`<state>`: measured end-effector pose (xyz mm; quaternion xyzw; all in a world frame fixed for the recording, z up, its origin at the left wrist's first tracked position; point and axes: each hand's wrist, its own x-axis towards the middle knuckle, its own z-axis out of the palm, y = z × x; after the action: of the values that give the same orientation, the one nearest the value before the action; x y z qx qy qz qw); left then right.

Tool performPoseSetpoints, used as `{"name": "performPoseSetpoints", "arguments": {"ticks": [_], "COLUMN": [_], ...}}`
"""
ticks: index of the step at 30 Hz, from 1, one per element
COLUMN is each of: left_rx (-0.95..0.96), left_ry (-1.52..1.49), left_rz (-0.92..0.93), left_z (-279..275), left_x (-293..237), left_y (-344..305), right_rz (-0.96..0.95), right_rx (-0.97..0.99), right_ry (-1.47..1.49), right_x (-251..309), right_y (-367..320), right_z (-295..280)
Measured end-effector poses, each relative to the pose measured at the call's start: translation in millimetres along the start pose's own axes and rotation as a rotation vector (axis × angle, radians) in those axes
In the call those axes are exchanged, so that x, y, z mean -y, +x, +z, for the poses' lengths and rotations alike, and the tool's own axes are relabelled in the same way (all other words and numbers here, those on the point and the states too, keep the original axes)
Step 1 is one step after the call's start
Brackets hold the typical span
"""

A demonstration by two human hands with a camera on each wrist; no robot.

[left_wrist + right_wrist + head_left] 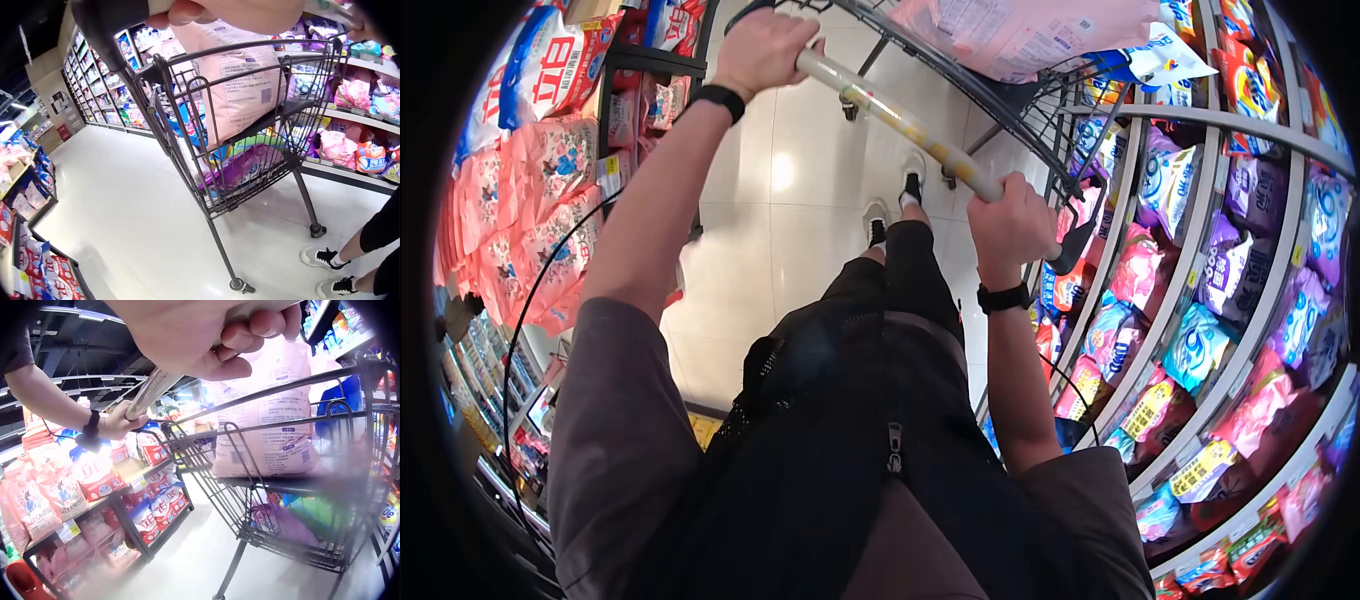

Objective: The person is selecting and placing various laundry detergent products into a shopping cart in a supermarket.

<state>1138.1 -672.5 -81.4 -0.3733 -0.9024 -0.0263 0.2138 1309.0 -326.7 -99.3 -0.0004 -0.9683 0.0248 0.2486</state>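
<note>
My left hand (765,52) grips one end of the pale handle bar (900,125) of a shopping cart (267,123). Toward the other end, my right hand (1012,222) has its fingers curled round the same bar. Behind the handle a large pink printed bag (240,94) stands in the upper part of the dark wire cart. Lower in the basket lie a purple bag (250,164) and a green one (312,515), seen partly through the wires. Blue packaging (340,403) shows beside the pink bag.
Shelves of colourful detergent bags (1170,180) run close along the cart's right side. On the left stands a rack of pink bags (550,160) and red-and-white bags (165,509). A pale tiled floor (119,187) stretches between them, with my shoes (325,257) behind the cart.
</note>
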Motion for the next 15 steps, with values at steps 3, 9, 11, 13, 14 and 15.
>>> {"name": "performPoseSetpoints", "arguments": {"ticks": [3,9,11,13,14,15], "left_rx": [-0.04,0.068,0.081,0.105,0.163,0.186], "left_ry": [-0.029,-0.003,-0.017,-0.083,-0.11,-0.096], "left_rz": [0.018,-0.038,-0.045,-0.091,-0.127,-0.143], "left_z": [21.4,32.6,42.7,52.8,65.1,62.8], "left_x": [50.9,86.6,95.7,105.9,98.3,117.1], "left_y": [41.2,98.6,108.6,117.4,105.4,130.7], "right_rz": [0.053,0.045,0.058,0.051,0.052,0.032], "right_rx": [-0.004,0.083,0.087,0.122,0.078,0.06], "right_ry": [0.007,-0.023,0.007,0.08,0.085,0.12], "right_x": [7.1,-2.2,-9.0,-14.4,-17.5,-22.0], "right_y": [45.4,113.1,127.0,145.3,161.9,174.1], "right_z": [26.1,48.4,54.3,64.0,73.8,77.1]}}
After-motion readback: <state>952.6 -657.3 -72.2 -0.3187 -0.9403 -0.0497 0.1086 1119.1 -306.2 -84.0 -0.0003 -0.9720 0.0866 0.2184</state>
